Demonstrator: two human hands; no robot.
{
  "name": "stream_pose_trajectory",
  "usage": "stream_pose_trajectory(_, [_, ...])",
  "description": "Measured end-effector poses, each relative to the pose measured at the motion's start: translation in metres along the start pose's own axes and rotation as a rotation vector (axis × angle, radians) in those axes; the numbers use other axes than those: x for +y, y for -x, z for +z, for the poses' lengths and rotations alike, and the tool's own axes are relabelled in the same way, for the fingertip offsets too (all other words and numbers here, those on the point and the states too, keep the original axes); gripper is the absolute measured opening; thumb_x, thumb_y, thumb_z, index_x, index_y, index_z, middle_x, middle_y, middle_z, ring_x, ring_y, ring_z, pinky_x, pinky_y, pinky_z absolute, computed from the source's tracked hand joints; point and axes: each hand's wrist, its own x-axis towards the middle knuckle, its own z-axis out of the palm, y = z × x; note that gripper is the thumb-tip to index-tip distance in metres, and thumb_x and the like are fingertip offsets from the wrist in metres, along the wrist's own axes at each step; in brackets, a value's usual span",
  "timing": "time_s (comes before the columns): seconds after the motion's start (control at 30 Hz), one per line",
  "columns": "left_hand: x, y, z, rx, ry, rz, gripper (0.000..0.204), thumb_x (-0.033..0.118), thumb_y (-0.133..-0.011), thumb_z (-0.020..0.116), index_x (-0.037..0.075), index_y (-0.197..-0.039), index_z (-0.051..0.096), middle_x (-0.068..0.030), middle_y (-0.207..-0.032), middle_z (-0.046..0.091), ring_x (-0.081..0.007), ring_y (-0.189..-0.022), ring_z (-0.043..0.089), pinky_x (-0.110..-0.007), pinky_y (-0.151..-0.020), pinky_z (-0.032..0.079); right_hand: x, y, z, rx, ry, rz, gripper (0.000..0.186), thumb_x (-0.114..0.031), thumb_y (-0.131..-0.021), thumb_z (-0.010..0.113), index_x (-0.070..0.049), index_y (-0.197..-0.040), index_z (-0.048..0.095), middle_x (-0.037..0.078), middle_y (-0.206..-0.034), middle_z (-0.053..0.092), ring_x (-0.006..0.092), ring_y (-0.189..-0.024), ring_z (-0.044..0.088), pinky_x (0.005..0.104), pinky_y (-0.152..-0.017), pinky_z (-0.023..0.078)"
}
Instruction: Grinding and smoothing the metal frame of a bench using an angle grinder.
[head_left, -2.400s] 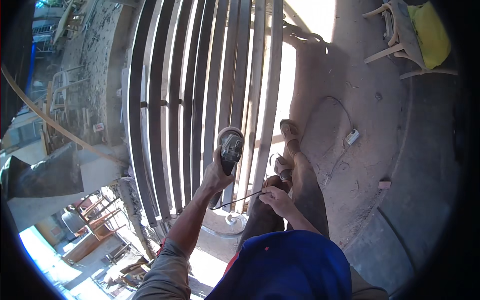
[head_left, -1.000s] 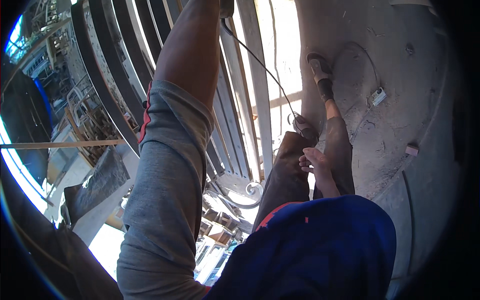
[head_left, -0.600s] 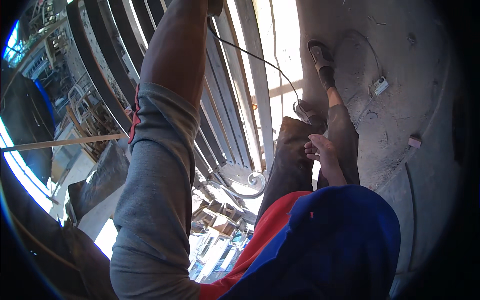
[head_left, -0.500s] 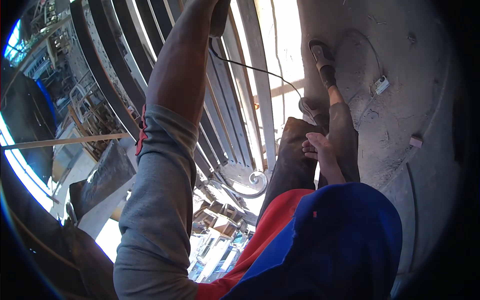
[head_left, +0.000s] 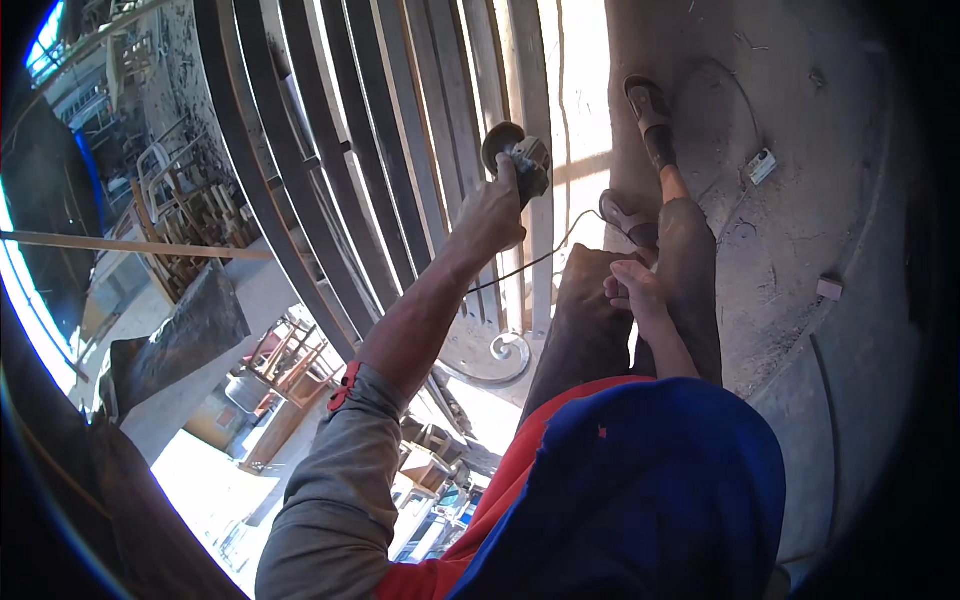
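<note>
My left hand [head_left: 490,213], at the end of a bare forearm and a rolled grey sleeve, is wrapped round an angle grinder [head_left: 537,166]. The grinder's round disc faces the long metal bars of a frame [head_left: 425,130]; I cannot tell whether it touches them. A dark cord [head_left: 545,258] trails from under my left wrist toward my feet. My right hand [head_left: 640,290] rests over my dark trousers between the knees, its fingers loosely curled and a little apart, with nothing visible in them. A curled metal scroll [head_left: 510,352] lies at the near end of the bars.
On the dusty floor to the right are a white power-socket box [head_left: 760,166] with a cable and a small pinkish block [head_left: 829,288]. My shoes [head_left: 648,100] are just right of the bars. Stacked wooden pieces [head_left: 195,230] and furniture frames [head_left: 290,360] stand at the left.
My left arm has drawn back from the far edge toward me and to the right, bringing the angle grinder into sight. My right hand stays almost where it was.
</note>
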Motion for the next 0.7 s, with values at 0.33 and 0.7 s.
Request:
stream_pose_trajectory(0.33, [-0.057,0.142,0.140,0.094,0.239,-0.164,0.074,0.005,-0.076,0.071,-0.011,-0.140,0.038,-0.0315,-0.094,0.070,-0.0471,-0.071,0.070,-0.052,-0.062,0.056,0.021,0.019,-0.006,0.067,0.281,-0.072,0.027,-0.028,-0.100,0.062,-0.006,-0.114,0.069,0.005,-0.091,0.068,0.0131,-0.074,0.061,0.0275,-0.069,0.048])
stream_pose_trajectory(0.7, [-0.046,0.281,0.194,0.202,1.119,-0.341,0.071,0.038,-0.065,0.088,-0.002,-0.117,0.062,-0.0194,-0.104,0.070,-0.0331,-0.093,0.068,-0.044,-0.084,0.054,0.002,0.053,-0.012,0.064,0.734,-0.088,0.023,-0.021,-0.099,0.063,-0.004,-0.112,0.070,0.008,-0.090,0.069,0.0143,-0.071,0.062,0.0278,-0.063,0.049])
